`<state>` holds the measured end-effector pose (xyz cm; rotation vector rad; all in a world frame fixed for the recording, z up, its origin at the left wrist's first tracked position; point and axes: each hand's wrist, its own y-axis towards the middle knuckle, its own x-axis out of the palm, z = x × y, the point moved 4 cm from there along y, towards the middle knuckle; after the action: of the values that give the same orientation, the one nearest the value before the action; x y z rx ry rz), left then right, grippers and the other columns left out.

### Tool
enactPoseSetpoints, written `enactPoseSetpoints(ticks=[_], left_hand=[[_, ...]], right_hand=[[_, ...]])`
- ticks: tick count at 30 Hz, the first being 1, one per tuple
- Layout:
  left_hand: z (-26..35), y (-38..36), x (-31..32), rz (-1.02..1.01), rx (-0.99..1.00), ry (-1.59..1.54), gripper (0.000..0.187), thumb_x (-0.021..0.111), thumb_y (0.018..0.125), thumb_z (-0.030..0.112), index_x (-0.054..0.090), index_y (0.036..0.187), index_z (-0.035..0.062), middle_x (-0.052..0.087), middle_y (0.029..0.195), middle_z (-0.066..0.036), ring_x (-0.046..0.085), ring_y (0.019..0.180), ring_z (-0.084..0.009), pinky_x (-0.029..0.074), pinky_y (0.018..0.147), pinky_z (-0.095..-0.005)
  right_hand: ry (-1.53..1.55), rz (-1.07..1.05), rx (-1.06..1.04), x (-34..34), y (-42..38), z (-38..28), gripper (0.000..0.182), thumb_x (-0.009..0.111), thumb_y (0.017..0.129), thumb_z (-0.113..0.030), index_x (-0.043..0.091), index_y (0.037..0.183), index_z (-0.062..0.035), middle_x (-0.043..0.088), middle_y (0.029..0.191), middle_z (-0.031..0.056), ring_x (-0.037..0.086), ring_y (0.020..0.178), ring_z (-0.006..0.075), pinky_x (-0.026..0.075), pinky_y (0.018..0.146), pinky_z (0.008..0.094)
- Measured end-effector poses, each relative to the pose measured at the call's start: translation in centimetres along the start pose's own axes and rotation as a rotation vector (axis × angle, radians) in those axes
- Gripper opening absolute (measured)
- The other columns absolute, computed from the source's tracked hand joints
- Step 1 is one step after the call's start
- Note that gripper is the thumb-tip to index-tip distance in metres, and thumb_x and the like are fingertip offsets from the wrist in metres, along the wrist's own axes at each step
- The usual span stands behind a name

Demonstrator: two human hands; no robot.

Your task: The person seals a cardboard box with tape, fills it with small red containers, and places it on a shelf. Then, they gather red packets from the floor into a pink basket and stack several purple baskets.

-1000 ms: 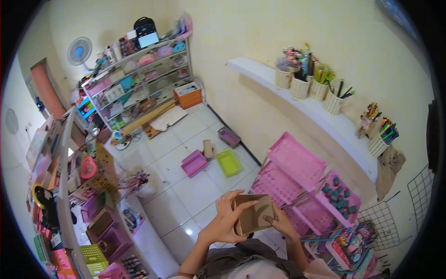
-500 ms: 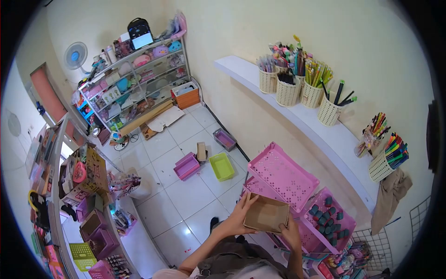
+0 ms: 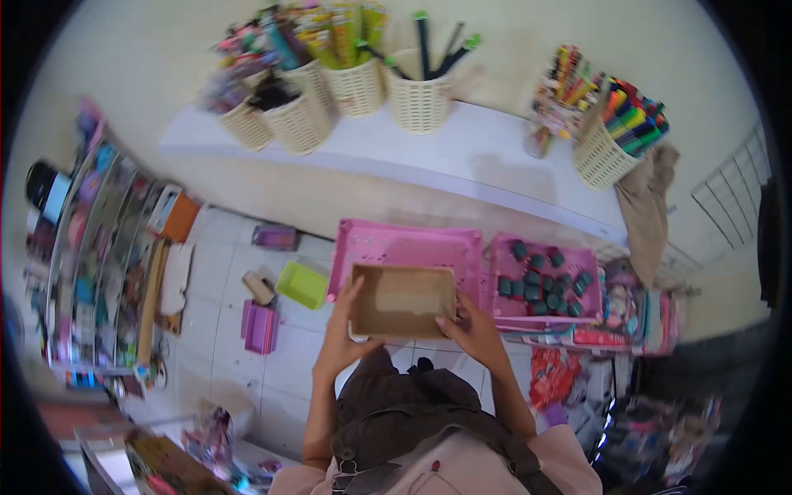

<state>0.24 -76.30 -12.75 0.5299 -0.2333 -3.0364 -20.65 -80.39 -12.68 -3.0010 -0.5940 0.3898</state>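
A brown cardboard box (image 3: 403, 299), open at the top with nothing visible inside, is held level in front of my body. My left hand (image 3: 340, 332) grips its left end, fingers along the side and thumb low near the front corner. At the right end, my right hand (image 3: 473, 330) has its thumb over the rim and its fingers round the outside. Just behind the box, partly covered by it, is a pink tray (image 3: 412, 239). To the right stands a pink basket (image 3: 590, 264) with several dark green, short cylindrical items (image 3: 538, 280).
A white wall shelf (image 3: 487, 157) carries cream woven cups (image 3: 421, 106) of pens and pencils. On the tiled floor at left lie a lime-green basket (image 3: 303, 285), a purple basket (image 3: 260, 327) and a small cardboard box (image 3: 258, 286). A glass display shelf (image 3: 103, 247) stands far left.
My view has turned right to face the wall shelf and pink tray. The cardboard box, still between both hands, now sits in front of the tray, and my right hand has shifted along its right end.
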Motion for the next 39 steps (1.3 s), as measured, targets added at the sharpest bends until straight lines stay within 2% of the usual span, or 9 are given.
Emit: enactPoseSetpoints(ticks=[2,10,13,17,22,30,32,35,39], left_hand=[[0.0,2.9,-0.3,-0.038,0.098,0.074,0.082,0.074,0.054,0.011,0.033,0.125,0.0082,0.031,0.129,-0.017,0.029,0.12,-0.0313,0.027,0.097,-0.0371],[-7.5,6.5,-1.6,-0.108,0.034,0.337,0.069,0.073,0.057,0.01,0.041,0.119,0.0101,0.029,0.126,-0.02,0.033,0.114,-0.0367,0.036,0.089,-0.0406],[-6.9,6.7,-1.5,-0.098,-0.024,0.38,0.062,0.072,0.059,0.013,0.045,0.114,0.0088,0.026,0.128,-0.02,0.032,0.114,-0.039,0.035,0.089,-0.0422],[-1.3,7.6,0.9,0.1,0.255,0.43,0.05,0.069,0.063,0.018,0.05,0.108,0.007,0.036,0.121,-0.018,0.04,0.106,-0.0343,0.033,0.087,-0.041],[3.6,10.2,14.7,-0.354,0.472,0.214,0.035,0.062,0.067,0.016,0.051,0.098,0.0024,0.049,0.1,-0.016,0.044,0.097,-0.0319,0.034,0.083,-0.0396],[-1.4,10.7,26.2,-0.375,0.701,0.873,0.019,0.051,0.067,0.015,0.06,0.08,0.0045,0.055,0.083,-0.009,0.051,0.083,-0.0207,0.033,0.079,-0.0332],[-1.7,10.6,26.9,-0.359,0.676,0.894,0.017,0.049,0.068,0.014,0.061,0.076,0.0057,0.055,0.081,-0.008,0.053,0.079,-0.02,0.033,0.079,-0.0328],[-0.8,10.4,27.0,-0.453,0.669,0.979,0.033,0.06,0.058,0.017,0.055,0.087,0.0014,0.057,0.078,-0.006,0.055,0.075,-0.0207,0.033,0.078,-0.0323],[2.4,10.5,21.6,-0.281,0.317,0.317,0.036,0.062,0.062,0.008,0.05,0.096,0.0031,0.056,0.089,-0.011,0.056,0.074,-0.0211,0.04,0.073,-0.0335]], right_hand=[[-0.035,0.182,-0.106,0.7,2.7,1.0,0.044,0.056,0.078,-0.012,0.04,0.116,0.0014,0.058,0.09,0.0159,0.058,0.08,0.0192,0.049,0.062,0.03],[-0.215,0.356,0.035,-0.1,7.4,3.9,0.023,0.054,0.076,-0.011,0.055,0.097,-0.0003,0.059,0.077,0.0184,0.06,0.074,0.0252,0.046,0.059,0.0333],[-0.369,0.69,0.044,-7.2,3.1,4.8,0.03,0.054,0.065,0.0,0.056,0.095,-0.0019,0.059,0.082,0.0146,0.057,0.07,0.0275,0.045,0.067,0.035],[-0.881,0.565,-0.044,-11.5,-0.2,5.3,0.046,0.055,0.054,0.004,0.054,0.098,-0.006,0.055,0.098,0.0102,0.048,0.091,0.0277,0.037,0.079,0.0401],[-1.219,0.37,-0.145,-11.8,1.3,10.1,0.047,0.059,0.052,0.0,0.053,0.098,-0.006,0.052,0.102,0.008,0.043,0.097,0.026,0.035,0.076,0.0378],[-0.363,0.651,-0.003,-14.8,-0.3,7.4,0.031,0.059,0.075,-0.016,0.049,0.101,-0.0038,0.055,0.093,0.0101,0.054,0.084,0.0215,0.043,0.068,0.0318],[0.875,0.726,0.037,-15.0,-1.3,9.9,0.029,0.05,0.083,-0.022,0.046,0.105,-0.0035,0.055,0.092,0.0078,0.054,0.082,0.0164,0.045,0.064,0.025],[1.181,0.488,0.133,-14.2,-1.1,9.9,0.03,0.046,0.085,-0.023,0.045,0.107,-0.0024,0.054,0.093,0.0083,0.055,0.081,0.0173,0.045,0.064,0.0231],[0.912,0.397,0.083,-14.1,0.4,7.6,0.03,0.048,0.083,-0.022,0.044,0.105,-0.0021,0.055,0.094,0.0122,0.055,0.076,0.0164,0.043,0.064,0.0226]])
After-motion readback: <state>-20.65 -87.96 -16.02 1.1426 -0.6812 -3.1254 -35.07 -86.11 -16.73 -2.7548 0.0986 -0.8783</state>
